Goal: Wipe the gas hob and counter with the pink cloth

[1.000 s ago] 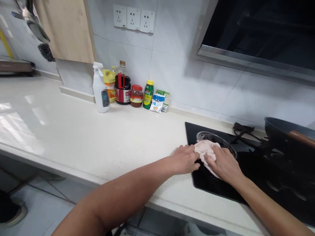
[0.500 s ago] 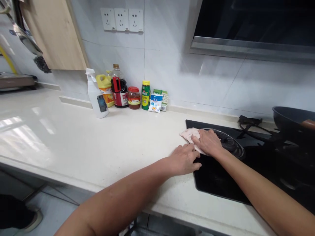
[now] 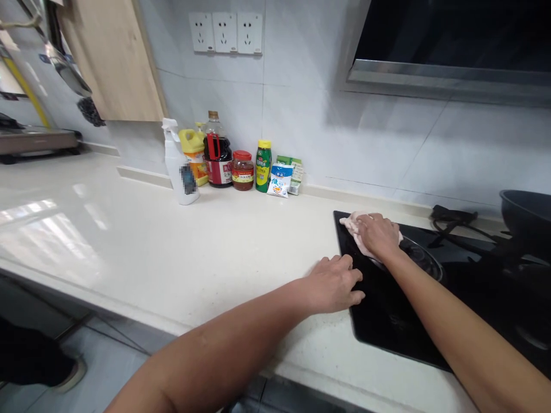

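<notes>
The left hand [image 3: 333,285] is bare from fingertips to wrist, and the left forearm [image 3: 245,328] is uncovered too, broadening toward the elbow beyond the front edge of the counter [image 3: 232,241]. The right hand [image 3: 381,236] is likewise bare, the right forearm [image 3: 447,310] uncovered and tapering to a slim wrist.

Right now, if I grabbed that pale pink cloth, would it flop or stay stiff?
The cloth would probably flop: it's crumpled in folds under the right hand. It's likely light, since one hand covers much of it.
</notes>
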Demonstrator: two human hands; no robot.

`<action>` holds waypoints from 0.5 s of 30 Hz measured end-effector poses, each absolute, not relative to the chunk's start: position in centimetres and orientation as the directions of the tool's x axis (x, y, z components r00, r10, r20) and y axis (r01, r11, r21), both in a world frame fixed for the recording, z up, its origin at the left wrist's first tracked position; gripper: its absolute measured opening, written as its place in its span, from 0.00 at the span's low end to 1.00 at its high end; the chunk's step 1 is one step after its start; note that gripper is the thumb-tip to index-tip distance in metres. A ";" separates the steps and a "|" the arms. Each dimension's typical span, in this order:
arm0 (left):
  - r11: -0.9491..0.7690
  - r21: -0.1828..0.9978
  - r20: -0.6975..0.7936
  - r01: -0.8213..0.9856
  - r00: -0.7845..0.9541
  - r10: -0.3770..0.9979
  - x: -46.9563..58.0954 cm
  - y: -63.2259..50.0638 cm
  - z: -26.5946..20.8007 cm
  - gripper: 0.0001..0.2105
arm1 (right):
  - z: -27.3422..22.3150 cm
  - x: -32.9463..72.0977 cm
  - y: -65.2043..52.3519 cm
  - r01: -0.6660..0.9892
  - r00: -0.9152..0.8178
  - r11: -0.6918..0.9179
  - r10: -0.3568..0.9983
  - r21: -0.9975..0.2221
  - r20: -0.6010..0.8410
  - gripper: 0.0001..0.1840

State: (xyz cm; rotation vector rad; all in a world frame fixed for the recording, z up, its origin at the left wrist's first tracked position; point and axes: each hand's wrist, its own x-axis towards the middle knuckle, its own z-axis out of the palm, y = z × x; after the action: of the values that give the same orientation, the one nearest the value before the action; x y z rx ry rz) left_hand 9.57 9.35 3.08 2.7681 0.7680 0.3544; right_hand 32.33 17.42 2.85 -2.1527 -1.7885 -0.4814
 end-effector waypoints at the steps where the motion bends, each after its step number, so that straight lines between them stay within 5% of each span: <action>1: -0.829 0.301 0.157 0.471 0.833 0.530 9.5 9.3 3.2 0.15 | 3.0 32.7 17.6 0.982 0.183 -0.189 0.900 -0.023 0.395 0.20; 7: -0.833 0.293 0.131 0.469 0.843 0.521 9.4 9.2 3.4 0.16 | 3.8 35.9 17.4 0.960 0.280 -0.261 0.921 -0.103 0.271 0.26; 15: -0.831 0.297 0.143 0.470 0.839 0.525 9.7 9.5 2.8 0.16 | 3.2 36.3 14.0 0.981 0.120 -0.158 0.949 0.110 0.290 0.24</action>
State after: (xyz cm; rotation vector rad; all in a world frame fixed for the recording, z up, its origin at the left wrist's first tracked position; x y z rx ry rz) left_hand 9.65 9.52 2.82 2.7677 0.7622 0.3198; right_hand 36.29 14.00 3.18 -2.2677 -1.9646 -0.4485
